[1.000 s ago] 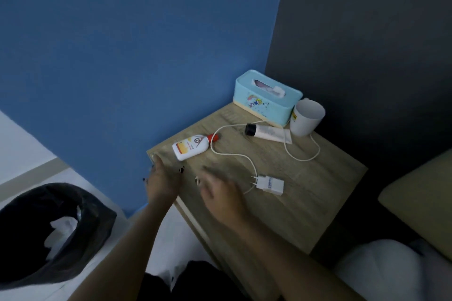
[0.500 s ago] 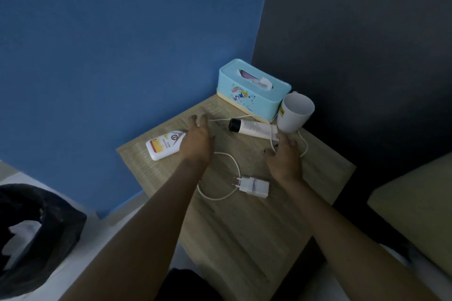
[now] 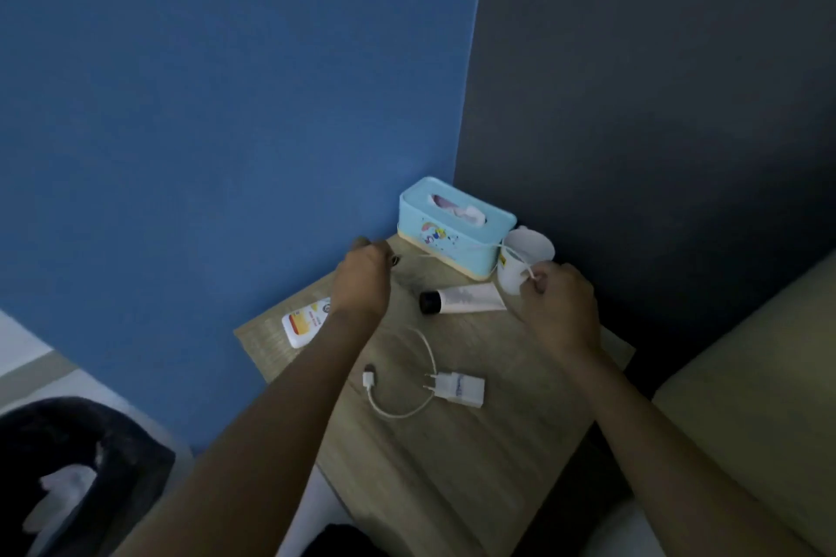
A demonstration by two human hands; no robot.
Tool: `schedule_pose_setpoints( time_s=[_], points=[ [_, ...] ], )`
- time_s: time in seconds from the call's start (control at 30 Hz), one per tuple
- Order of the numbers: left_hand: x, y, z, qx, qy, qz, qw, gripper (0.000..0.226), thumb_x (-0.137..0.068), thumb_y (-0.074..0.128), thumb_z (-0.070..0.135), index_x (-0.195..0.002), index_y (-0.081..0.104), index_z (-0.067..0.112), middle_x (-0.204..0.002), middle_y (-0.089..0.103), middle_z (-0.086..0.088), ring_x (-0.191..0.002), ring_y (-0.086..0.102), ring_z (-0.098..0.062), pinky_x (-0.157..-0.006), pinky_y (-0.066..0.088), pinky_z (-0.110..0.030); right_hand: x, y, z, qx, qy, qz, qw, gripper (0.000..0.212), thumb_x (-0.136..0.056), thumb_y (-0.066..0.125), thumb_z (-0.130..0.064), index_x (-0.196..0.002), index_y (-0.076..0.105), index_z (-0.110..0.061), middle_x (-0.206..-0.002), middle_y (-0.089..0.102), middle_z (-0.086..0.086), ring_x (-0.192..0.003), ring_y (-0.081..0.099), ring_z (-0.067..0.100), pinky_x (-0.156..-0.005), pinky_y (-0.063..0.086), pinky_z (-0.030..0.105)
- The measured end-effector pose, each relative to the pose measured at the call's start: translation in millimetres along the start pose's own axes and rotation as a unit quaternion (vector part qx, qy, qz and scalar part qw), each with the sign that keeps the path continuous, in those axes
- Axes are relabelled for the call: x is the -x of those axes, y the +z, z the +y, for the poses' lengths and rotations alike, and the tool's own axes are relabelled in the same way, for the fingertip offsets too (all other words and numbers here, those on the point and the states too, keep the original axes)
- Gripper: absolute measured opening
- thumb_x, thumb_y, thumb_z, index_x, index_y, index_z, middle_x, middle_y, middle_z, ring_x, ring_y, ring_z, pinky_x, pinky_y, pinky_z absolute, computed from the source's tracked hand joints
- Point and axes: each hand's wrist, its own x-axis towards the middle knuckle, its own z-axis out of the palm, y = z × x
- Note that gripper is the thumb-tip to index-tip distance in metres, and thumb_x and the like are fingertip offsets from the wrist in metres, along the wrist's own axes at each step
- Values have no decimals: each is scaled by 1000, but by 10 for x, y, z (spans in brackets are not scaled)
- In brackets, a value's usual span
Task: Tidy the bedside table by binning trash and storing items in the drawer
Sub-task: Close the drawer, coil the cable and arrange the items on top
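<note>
The white cable (image 3: 457,250) is up off the table (image 3: 475,457), stretched taut across the front of the blue tissue box (image 3: 454,224). The right hand (image 3: 558,308) pinches one stretch of it between fingertips, right in front of the white mug (image 3: 527,256). The left hand (image 3: 364,278) is curled at the far left edge of the top, and the line runs toward it, though the fingers are turned away, so whether they actually grip it I cannot tell. From there the cable drops back down, loops on the wood and ends in a loose USB plug (image 3: 368,377) lying just beside the white charger (image 3: 459,388), not plugged into it. Between the 2 hands lies a white tube (image 3: 461,301) with a black cap, on its side, cap pointing left. A white bottle (image 3: 307,323) with a yellow and red label lies flat near the left corner, partly hidden by the left forearm. The tissue box sits in the back corner with a tissue poking out, the mug just beside it on the right. Down at lower left stands a bin (image 3: 131,461) lined in black, with white crumpled paper inside.
</note>
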Motion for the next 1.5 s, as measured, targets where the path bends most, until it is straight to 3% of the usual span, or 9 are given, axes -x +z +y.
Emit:
schedule_pose_setpoints(
  time_s=[0.23,0.4,0.6,0.8,0.9,1.1,1.27,1.37,1.5],
  points=[
    [112,-766,431,79,17,45,996,13,-95,47,17,-100,59,12,-82,73,-11,-75,65,-33,-66,55,-42,48,-639,-282,-12,-9,46,999,18,-90,57,-18,-96,70,-7,-96,62,13,-84,61,29,-68,49,33],
    [212,-1285,731,104,65,50,991,17,-97,47,19,-97,62,13,-78,73,-5,-49,51,-13,-45,35,-25,121,-999,-546,-21,7,-22,1000,19,-86,60,-24,-91,73,-12,-94,72,10,-87,67,31,-64,46,27],
    [326,-1940,1082,84,90,43,991,20,-90,44,7,-94,62,16,-80,74,-6,-67,67,-28,-61,56,-38,170,-1192,-787,-77,34,-113,990,16,-79,61,-22,-78,70,-8,-80,73,12,-67,70,27,-65,60,45],
    [424,-2259,1213,99,116,38,988,21,-90,45,8,-86,59,22,-78,74,-10,-64,70,-24,-57,57,-34,316,-1580,-1184,-94,-66,-31,993,66,-85,68,-29,-143,39,-14,-138,50,11,-124,52,28,-94,45,34],
    [540,-2297,1280,99,161,30,982,15,-93,49,14,-91,62,20,-82,73,-11,-69,69,-27,-68,58,-44,360,-1869,-1581,-175,-167,-97,965,77,-85,69,-24,-149,28,-22,-144,44,5,-131,45,22,-94,35,25],
    [817,-2401,1294,38,236,72,968,18,-92,52,29,-96,63,15,-94,69,-8,-83,62,-26,-72,52,-37,394,-2066,-1857,-107,-287,-96,947,14,-80,73,-25,-80,64,-15,-67,54,-3,-59,47,9,-57,38,28],
    [952,-2594,1028,-14,280,114,953,17,-95,47,18,-90,60,10,-80,61,-8,-86,52,-27,-66,47,-40,415,-2419,-1855,-136,-289,-104,942,23,-72,79,-42,-84,71,-24,-83,66,-5,-76,58,6,-71,45,25],
    [976,-2681,688,12,228,93,969,24,-100,40,19,-94,62,11,-74,60,-5,-74,57,-26,-66,49,-38,398,-2671,-1829,-190,-277,-67,940,18,-84,69,-34,-79,72,-16,-64,56,-5,-56,45,1,-57,34,22],
    [1044,-2771,162,60,140,44,987,28,-100,38,13,-85,61,18,-64,66,4,-58,64,0,-67,49,-26,373,-2743,-1776,-250,-228,-32,940,23,-91,58,-21,-72,66,-9,-61,46,1,-53,36,7,-55,31,28]
  ],
)
